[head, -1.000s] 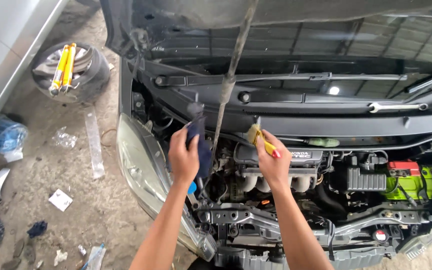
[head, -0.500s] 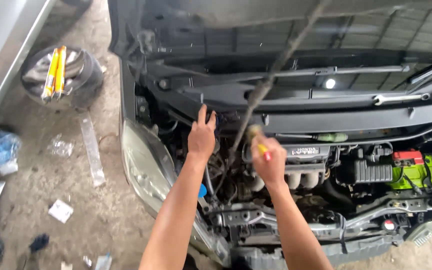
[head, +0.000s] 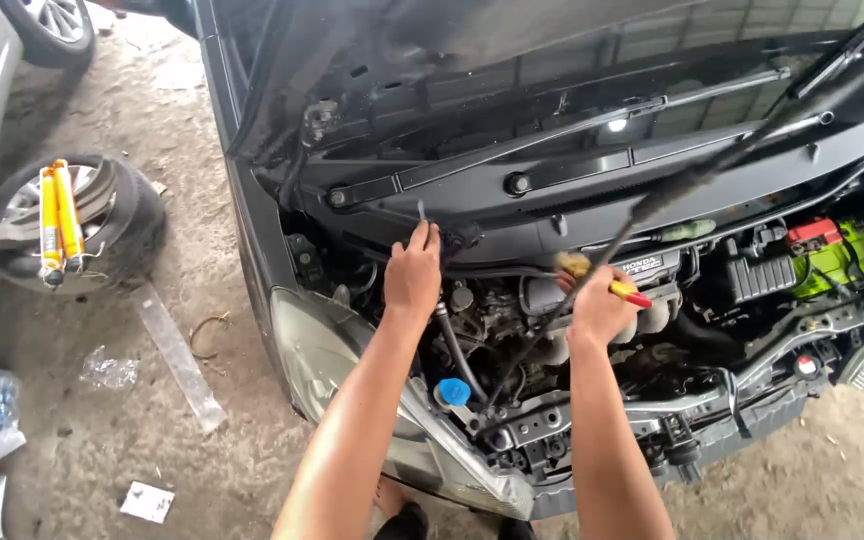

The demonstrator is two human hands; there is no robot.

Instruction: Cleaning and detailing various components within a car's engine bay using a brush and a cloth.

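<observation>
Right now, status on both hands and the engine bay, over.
Left hand up at the cowl panel, fingers on a thin rod. Right hand gripping a yellow-and-red screwdriver. Hood prop rod crosses diagonally beside the right hand.

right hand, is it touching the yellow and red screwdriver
Touching: the head view shows the right hand wrapped around the screwdriver, its handle sticking out above the fist.

- Dusty concrete floor beside the car.
- Lying flat: wheel bearing two yellow shock absorbers.
- Nearby: clear plastic strip, crumpled wrapper, paper scrap.
</observation>
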